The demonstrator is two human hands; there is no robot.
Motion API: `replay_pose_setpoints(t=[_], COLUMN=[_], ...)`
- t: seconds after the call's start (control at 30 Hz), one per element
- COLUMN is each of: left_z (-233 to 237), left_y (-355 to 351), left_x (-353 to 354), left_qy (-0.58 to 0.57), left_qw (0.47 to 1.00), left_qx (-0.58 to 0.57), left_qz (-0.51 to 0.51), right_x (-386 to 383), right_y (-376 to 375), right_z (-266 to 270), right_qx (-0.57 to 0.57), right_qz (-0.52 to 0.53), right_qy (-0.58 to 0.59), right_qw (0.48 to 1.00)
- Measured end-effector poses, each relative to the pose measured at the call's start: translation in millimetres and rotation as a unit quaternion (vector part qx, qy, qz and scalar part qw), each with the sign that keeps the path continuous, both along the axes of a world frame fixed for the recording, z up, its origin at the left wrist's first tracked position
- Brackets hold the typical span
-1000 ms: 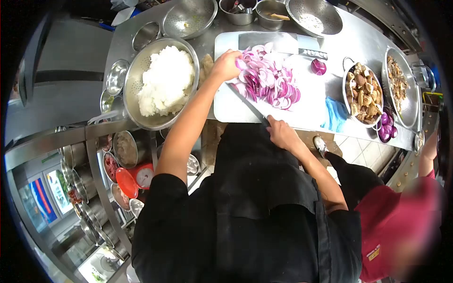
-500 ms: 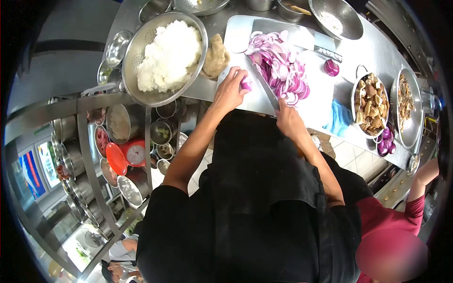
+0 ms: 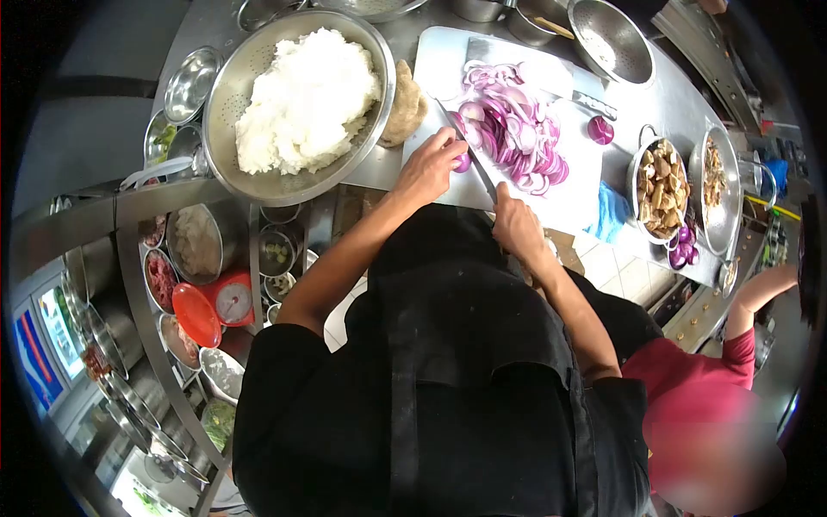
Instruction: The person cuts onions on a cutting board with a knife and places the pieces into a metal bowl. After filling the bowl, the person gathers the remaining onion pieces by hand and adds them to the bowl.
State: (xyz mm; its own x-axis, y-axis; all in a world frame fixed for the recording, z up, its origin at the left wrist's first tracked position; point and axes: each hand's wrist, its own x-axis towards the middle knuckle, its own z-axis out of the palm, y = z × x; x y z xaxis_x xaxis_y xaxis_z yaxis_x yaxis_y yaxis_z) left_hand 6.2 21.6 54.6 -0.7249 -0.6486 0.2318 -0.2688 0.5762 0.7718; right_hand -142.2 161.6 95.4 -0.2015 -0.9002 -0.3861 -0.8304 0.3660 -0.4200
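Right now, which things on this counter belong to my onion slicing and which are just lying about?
Likely involved: red onion piece in your left hand, knife in your right hand, sliced red onion, white cutting board, loose red onion.
Apparently lying about: cleaver, blue cloth, mushrooms, colander of white food.

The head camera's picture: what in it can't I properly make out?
All in the head view:
- Knife: handle covered by the right hand.
- Onion piece: partly covered by the left hand.
- Metal bowl at the top: cut off by the upper edge.
- Co-worker's head: blurred.
- White dial at left: markings too small.
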Motion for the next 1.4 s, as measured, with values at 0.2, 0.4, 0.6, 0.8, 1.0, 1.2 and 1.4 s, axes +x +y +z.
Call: replay_pose_setpoints(t=[0.2,0.4,0.6,0.8,1.0,1.2,1.4], left_z=[-9,-14,-18,-20,-18,-13,-22], left_y=[0,-3,-1,4,3,4,6], left_x=[1,2,3,5,4,7,5], left_qy=[0.044,0.059,0.060,0.069,0.062,0.067,0.083], left_qw=[0.999,0.998,0.998,0.997,0.998,0.997,0.995], left_qx=[0.024,0.004,-0.010,0.014,-0.006,0.020,0.030], left_qz=[0.007,0.004,0.002,0.020,0.021,0.020,0.037], right_x=[16,7,11,13,13,20,23], right_y=[3,-8,-6,14,0,-17,-5], right_z=[0,-8,8,12,15,-6,11], right_qx=[-0.008,-0.012,-0.005,0.011,-0.009,-0.011,0.011], right_qz=[-0.015,-0.003,-0.007,-0.006,0.003,0.003,-0.001], right_qy=[0.013,0.013,0.021,0.012,0.012,0.013,0.022], right_qw=[1.000,1.000,1.000,1.000,1.000,1.000,1.000])
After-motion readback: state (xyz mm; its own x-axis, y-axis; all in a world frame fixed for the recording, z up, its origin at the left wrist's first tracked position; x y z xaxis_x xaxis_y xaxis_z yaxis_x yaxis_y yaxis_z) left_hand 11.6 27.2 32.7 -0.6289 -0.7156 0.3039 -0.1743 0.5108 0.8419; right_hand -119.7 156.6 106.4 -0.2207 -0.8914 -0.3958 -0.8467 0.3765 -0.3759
